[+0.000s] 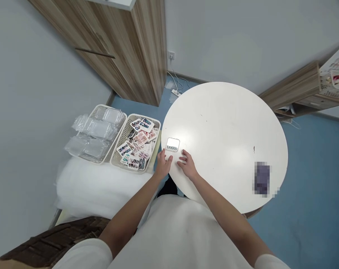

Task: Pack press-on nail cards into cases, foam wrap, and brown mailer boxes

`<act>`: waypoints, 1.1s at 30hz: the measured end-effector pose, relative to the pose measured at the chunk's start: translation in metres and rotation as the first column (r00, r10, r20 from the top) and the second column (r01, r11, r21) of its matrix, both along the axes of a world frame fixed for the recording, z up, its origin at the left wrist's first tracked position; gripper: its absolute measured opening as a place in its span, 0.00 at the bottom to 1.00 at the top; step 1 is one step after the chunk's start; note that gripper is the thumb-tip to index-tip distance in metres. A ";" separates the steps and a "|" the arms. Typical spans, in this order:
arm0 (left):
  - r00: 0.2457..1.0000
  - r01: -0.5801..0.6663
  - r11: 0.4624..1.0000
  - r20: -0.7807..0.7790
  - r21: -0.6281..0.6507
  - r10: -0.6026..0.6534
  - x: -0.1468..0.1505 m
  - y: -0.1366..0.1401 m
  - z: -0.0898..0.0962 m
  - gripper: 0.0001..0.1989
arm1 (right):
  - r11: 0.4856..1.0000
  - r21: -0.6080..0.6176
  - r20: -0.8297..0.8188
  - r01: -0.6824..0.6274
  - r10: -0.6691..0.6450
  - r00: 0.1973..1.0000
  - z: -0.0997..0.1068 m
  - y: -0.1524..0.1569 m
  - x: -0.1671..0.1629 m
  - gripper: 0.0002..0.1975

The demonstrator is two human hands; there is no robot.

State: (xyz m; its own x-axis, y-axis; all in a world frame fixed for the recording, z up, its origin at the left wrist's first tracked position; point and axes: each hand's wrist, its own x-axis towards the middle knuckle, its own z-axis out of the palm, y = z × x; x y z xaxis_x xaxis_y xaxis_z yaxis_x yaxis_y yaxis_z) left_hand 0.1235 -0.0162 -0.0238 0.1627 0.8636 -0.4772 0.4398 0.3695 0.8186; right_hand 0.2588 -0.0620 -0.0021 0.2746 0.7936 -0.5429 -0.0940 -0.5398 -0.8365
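Note:
A small transparent case (172,145) lies flat on the white round table (225,127), close to its left edge. Inside it, a row of dark press-on nails shows along the lower side, and light glares off its upper part. My left hand (163,164) is at the case's lower left corner, fingers and thumb apart; whether a fingertip touches the case, I cannot tell. To the lower right of the case, my right hand (188,164) hovers with slightly bent, spread fingers and nothing in them.
Left of the table, a white basket (115,161) holds many nail cards (141,138). Beside it, another basket (99,161) carries bagged transparent cases (100,129). White wrapping (88,186) lies below them. A blurred dark object (262,178) rests at the table's right.

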 end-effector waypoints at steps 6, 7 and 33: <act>0.995 -0.098 0.994 0.008 0.048 0.098 -0.007 -0.052 0.006 0.25 | 0.990 0.021 0.096 -0.138 0.135 0.986 0.007 -0.052 0.020 0.26; 0.994 -0.106 0.993 -0.009 0.057 0.107 -0.008 -0.062 0.008 0.24 | 0.986 0.018 0.107 -0.167 0.164 0.981 0.007 -0.060 0.024 0.25; 0.951 -0.304 0.951 -0.039 0.048 0.306 -0.125 -0.231 0.039 0.24 | 0.746 0.107 0.131 -0.657 0.645 0.753 -0.006 -0.108 -0.040 0.16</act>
